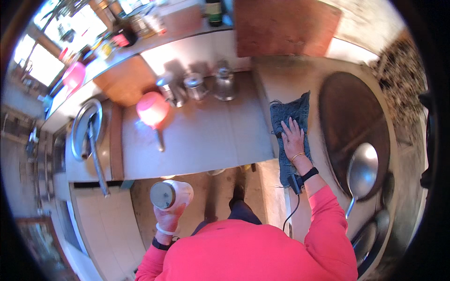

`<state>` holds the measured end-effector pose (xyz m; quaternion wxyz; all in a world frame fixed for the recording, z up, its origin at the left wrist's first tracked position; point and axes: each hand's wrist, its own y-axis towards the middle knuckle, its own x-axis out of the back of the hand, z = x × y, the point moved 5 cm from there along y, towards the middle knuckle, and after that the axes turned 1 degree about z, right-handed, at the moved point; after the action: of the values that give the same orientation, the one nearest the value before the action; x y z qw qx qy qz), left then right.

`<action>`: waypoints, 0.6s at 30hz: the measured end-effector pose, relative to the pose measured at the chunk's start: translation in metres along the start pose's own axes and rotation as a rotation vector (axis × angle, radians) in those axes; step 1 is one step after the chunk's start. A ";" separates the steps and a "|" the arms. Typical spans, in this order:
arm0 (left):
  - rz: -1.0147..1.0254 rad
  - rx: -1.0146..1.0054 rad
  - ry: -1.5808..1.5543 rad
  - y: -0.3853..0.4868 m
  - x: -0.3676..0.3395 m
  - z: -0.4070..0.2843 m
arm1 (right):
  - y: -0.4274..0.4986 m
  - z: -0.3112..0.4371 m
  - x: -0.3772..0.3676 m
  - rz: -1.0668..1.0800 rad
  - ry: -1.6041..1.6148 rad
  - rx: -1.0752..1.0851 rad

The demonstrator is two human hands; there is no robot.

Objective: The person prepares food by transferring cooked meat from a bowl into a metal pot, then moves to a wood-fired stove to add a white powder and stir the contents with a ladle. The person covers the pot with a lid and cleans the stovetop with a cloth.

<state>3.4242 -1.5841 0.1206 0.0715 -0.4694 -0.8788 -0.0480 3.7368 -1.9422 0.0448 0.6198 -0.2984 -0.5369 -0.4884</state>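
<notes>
My left hand (pixel 171 216) holds up a lidded jar (pixel 182 194) over the gap in front of the counter. The jar looks clear or pale, and its round grey lid (pixel 162 195) faces me. To the right, my right hand (pixel 294 139) lies flat with spread fingers on a dark blue-grey cloth (pixel 291 106). That cloth has frayed edges and is stretched along the ledge beside a large round dark stove lid (pixel 351 130). Its lower end hangs near my wrist, partly hidden by my forearm.
On the counter (pixel 211 137) stand a pink dipper (pixel 152 109) and several metal-topped containers (pixel 224 82). A metal ladle (pixel 362 172) rests on the stove lid. Left are a metal basin (pixel 75 140) and a long-handled tool (pixel 95 158). A black cable (pixel 292 214) hangs below my right wrist.
</notes>
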 end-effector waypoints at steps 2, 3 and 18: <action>-0.074 -0.004 0.042 -0.012 0.009 0.006 | 0.028 0.033 -0.024 0.030 0.004 0.147; -0.135 0.012 0.063 -0.019 0.018 0.008 | 0.030 0.057 -0.040 0.049 -0.008 0.216; -0.629 0.051 -0.064 -0.140 0.195 0.066 | -0.076 0.271 -0.157 0.146 0.227 0.415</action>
<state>3.1951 -1.4921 0.0860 0.0374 -0.1737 -0.9836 -0.0308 3.5737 -1.6816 -0.0505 0.7578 -0.1460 -0.5298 -0.3517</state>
